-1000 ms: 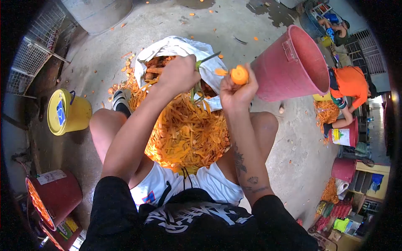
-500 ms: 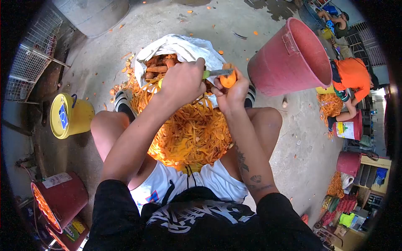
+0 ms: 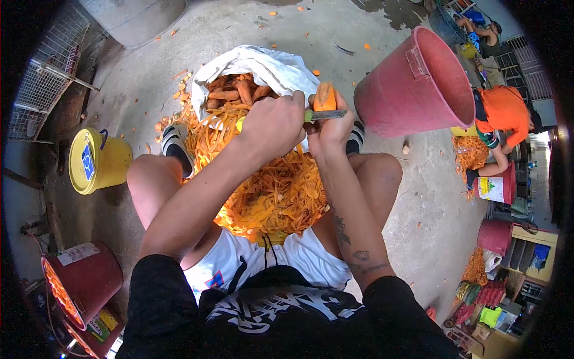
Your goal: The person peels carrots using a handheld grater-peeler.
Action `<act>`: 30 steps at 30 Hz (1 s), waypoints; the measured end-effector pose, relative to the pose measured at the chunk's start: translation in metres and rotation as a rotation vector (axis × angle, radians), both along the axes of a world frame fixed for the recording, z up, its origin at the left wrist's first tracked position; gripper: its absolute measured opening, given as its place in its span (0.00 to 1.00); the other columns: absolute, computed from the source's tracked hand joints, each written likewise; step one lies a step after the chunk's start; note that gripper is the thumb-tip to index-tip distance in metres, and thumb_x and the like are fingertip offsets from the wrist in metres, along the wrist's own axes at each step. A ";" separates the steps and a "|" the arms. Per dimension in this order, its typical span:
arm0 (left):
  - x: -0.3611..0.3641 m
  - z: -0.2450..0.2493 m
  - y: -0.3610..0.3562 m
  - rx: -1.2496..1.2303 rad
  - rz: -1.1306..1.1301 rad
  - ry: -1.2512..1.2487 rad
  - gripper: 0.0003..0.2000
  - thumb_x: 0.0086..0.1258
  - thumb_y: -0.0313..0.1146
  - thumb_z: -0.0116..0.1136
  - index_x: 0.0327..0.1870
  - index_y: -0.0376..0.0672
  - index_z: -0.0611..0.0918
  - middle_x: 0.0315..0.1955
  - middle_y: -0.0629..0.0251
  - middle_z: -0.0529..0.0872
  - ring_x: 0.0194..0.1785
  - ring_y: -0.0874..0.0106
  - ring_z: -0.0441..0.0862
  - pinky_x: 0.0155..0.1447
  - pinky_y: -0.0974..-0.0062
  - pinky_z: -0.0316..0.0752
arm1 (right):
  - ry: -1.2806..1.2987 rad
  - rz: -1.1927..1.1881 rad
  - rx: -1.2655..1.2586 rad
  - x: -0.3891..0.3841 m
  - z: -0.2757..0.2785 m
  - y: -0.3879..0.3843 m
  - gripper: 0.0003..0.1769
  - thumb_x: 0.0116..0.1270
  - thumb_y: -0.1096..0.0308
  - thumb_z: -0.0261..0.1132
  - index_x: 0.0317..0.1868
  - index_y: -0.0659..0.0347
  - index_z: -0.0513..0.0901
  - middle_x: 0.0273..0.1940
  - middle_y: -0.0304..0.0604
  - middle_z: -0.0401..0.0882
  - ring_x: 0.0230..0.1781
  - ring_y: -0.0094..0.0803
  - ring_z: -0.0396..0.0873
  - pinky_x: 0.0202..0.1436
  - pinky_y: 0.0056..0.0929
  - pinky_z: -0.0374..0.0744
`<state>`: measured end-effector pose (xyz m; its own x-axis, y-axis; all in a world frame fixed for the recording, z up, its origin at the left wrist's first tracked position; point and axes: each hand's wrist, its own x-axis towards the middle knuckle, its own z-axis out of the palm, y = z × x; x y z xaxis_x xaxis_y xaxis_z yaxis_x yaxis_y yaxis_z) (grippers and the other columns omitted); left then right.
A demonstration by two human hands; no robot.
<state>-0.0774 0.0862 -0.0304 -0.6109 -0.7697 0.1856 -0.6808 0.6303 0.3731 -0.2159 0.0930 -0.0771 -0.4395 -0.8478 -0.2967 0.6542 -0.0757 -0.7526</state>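
My left hand [image 3: 274,124] is closed round the yellow-green handle of a knife [image 3: 327,115], whose blade points right. The blade lies across the near end of a partly peeled orange carrot [image 3: 324,97]. My right hand [image 3: 332,127] is closed round that carrot, its fingers partly hidden by the blade. Beyond my hands, a white sack [image 3: 281,67] lies open with unpeeled carrots [image 3: 244,91] in its mouth. Between my legs is a big heap of orange peelings [image 3: 278,194], reaching up to the sack.
A large red bin [image 3: 388,90] stands right of the sack. To the left are a yellow bucket [image 3: 110,161] and a red bucket [image 3: 98,278] of orange pieces. A person in an orange shirt [image 3: 505,109] bends at far right; another person [image 3: 490,42] sits behind.
My left hand has moved a little to the right, and the blade has come nearer to me along the carrot. The carrot's tip now shows above the blade.
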 end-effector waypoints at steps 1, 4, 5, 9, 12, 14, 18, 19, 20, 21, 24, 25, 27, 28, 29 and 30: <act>-0.001 0.000 0.000 0.000 -0.001 0.000 0.13 0.61 0.29 0.63 0.43 0.30 0.78 0.28 0.45 0.88 0.33 0.48 0.90 0.40 0.54 0.86 | 0.000 -0.001 0.000 -0.001 0.000 0.000 0.17 0.81 0.55 0.49 0.51 0.55 0.80 0.34 0.38 0.81 0.25 0.27 0.77 0.19 0.26 0.68; -0.002 0.000 0.000 -0.048 0.023 0.051 0.12 0.62 0.29 0.62 0.42 0.30 0.78 0.28 0.44 0.88 0.33 0.48 0.90 0.39 0.54 0.86 | -0.023 -0.019 0.020 0.000 0.006 0.001 0.17 0.82 0.55 0.48 0.51 0.54 0.80 0.34 0.38 0.81 0.25 0.27 0.76 0.19 0.26 0.67; -0.002 0.001 0.000 -0.046 0.017 0.033 0.12 0.62 0.29 0.62 0.42 0.30 0.78 0.28 0.44 0.88 0.33 0.48 0.90 0.39 0.54 0.86 | -0.019 -0.026 0.039 0.000 0.010 0.002 0.16 0.82 0.56 0.48 0.51 0.54 0.80 0.34 0.38 0.81 0.24 0.26 0.76 0.19 0.26 0.66; -0.004 -0.001 -0.003 0.001 0.013 -0.009 0.12 0.63 0.30 0.61 0.42 0.30 0.78 0.28 0.44 0.88 0.33 0.48 0.90 0.39 0.54 0.86 | 0.060 0.075 0.081 -0.006 0.010 0.004 0.16 0.82 0.57 0.47 0.51 0.55 0.78 0.33 0.39 0.79 0.23 0.25 0.74 0.17 0.24 0.64; -0.006 -0.010 -0.010 0.085 0.066 -0.015 0.13 0.61 0.27 0.60 0.43 0.28 0.76 0.29 0.40 0.86 0.39 0.44 0.87 0.44 0.47 0.83 | 0.036 0.128 0.083 -0.009 0.012 0.003 0.15 0.82 0.57 0.48 0.50 0.56 0.77 0.32 0.39 0.78 0.22 0.25 0.73 0.17 0.24 0.63; 0.002 -0.027 -0.028 0.083 0.103 -0.008 0.13 0.61 0.27 0.59 0.43 0.29 0.77 0.30 0.39 0.86 0.40 0.43 0.87 0.45 0.45 0.82 | 0.235 0.082 0.023 0.006 0.016 0.005 0.14 0.82 0.57 0.48 0.50 0.55 0.76 0.31 0.39 0.77 0.21 0.25 0.72 0.17 0.24 0.61; 0.015 -0.011 -0.052 0.131 0.238 0.090 0.12 0.62 0.27 0.57 0.44 0.31 0.80 0.35 0.37 0.87 0.42 0.40 0.87 0.49 0.43 0.81 | 0.199 0.204 0.021 0.014 0.045 0.021 0.13 0.82 0.57 0.49 0.49 0.54 0.75 0.30 0.39 0.76 0.19 0.25 0.68 0.18 0.24 0.59; 0.019 -0.004 -0.048 0.083 0.243 0.098 0.12 0.62 0.27 0.56 0.45 0.32 0.80 0.36 0.36 0.87 0.43 0.39 0.86 0.50 0.43 0.80 | 0.101 0.247 0.016 0.007 0.040 0.018 0.13 0.81 0.56 0.50 0.49 0.54 0.76 0.30 0.40 0.76 0.19 0.25 0.66 0.18 0.24 0.58; 0.019 0.004 -0.042 0.083 0.230 0.087 0.12 0.62 0.27 0.56 0.45 0.32 0.80 0.36 0.36 0.87 0.43 0.39 0.86 0.50 0.43 0.80 | 0.090 0.233 0.015 0.004 0.034 0.015 0.13 0.81 0.56 0.50 0.49 0.54 0.76 0.30 0.40 0.76 0.19 0.25 0.66 0.18 0.24 0.58; 0.015 0.011 -0.035 0.127 0.223 0.024 0.12 0.62 0.27 0.57 0.45 0.32 0.80 0.36 0.36 0.87 0.43 0.40 0.86 0.50 0.43 0.80 | 0.041 0.221 0.060 0.000 0.030 0.011 0.14 0.81 0.55 0.50 0.47 0.54 0.76 0.29 0.40 0.76 0.18 0.25 0.65 0.18 0.23 0.58; 0.008 0.007 -0.014 0.088 0.101 -0.024 0.13 0.62 0.29 0.60 0.44 0.28 0.79 0.31 0.39 0.88 0.38 0.43 0.89 0.45 0.49 0.85 | -0.002 0.232 0.096 -0.007 0.016 0.004 0.16 0.81 0.54 0.52 0.46 0.56 0.79 0.29 0.41 0.77 0.19 0.27 0.69 0.19 0.25 0.63; 0.005 0.004 -0.008 0.069 0.040 -0.006 0.13 0.62 0.29 0.60 0.43 0.28 0.79 0.30 0.39 0.88 0.38 0.44 0.89 0.44 0.50 0.85 | 0.077 0.148 0.063 -0.005 0.007 -0.001 0.16 0.80 0.55 0.52 0.48 0.58 0.79 0.30 0.41 0.79 0.20 0.28 0.72 0.19 0.26 0.66; 0.000 0.010 -0.003 0.090 -0.020 -0.049 0.13 0.62 0.29 0.63 0.43 0.29 0.79 0.29 0.42 0.88 0.37 0.46 0.90 0.44 0.52 0.85 | 0.169 0.037 0.021 -0.006 -0.007 -0.004 0.17 0.80 0.56 0.52 0.52 0.60 0.81 0.33 0.42 0.82 0.24 0.29 0.79 0.20 0.27 0.73; 0.001 0.010 -0.001 0.093 -0.022 -0.048 0.13 0.62 0.29 0.63 0.43 0.29 0.79 0.29 0.42 0.88 0.37 0.46 0.90 0.44 0.52 0.85 | 0.169 0.036 0.025 -0.005 -0.011 -0.006 0.17 0.80 0.56 0.52 0.52 0.60 0.81 0.33 0.42 0.82 0.24 0.29 0.79 0.20 0.27 0.73; 0.001 0.010 0.000 0.079 -0.031 -0.054 0.13 0.62 0.30 0.64 0.43 0.29 0.79 0.29 0.42 0.88 0.37 0.46 0.90 0.43 0.52 0.85 | 0.160 -0.020 -0.019 -0.004 -0.014 -0.010 0.17 0.81 0.57 0.52 0.52 0.60 0.80 0.32 0.42 0.81 0.23 0.28 0.79 0.19 0.26 0.71; 0.001 0.010 0.000 0.064 -0.039 -0.059 0.14 0.63 0.31 0.65 0.42 0.29 0.79 0.29 0.42 0.88 0.37 0.46 0.90 0.43 0.53 0.85 | 0.151 -0.075 -0.062 -0.001 -0.010 -0.011 0.16 0.81 0.57 0.52 0.52 0.60 0.80 0.31 0.41 0.81 0.23 0.27 0.78 0.18 0.25 0.69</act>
<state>-0.0765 0.0863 -0.0200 -0.6494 -0.7539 0.0994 -0.6780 0.6333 0.3732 -0.2166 0.0825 -0.0876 -0.5382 -0.8254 -0.1704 0.5245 -0.1698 -0.8343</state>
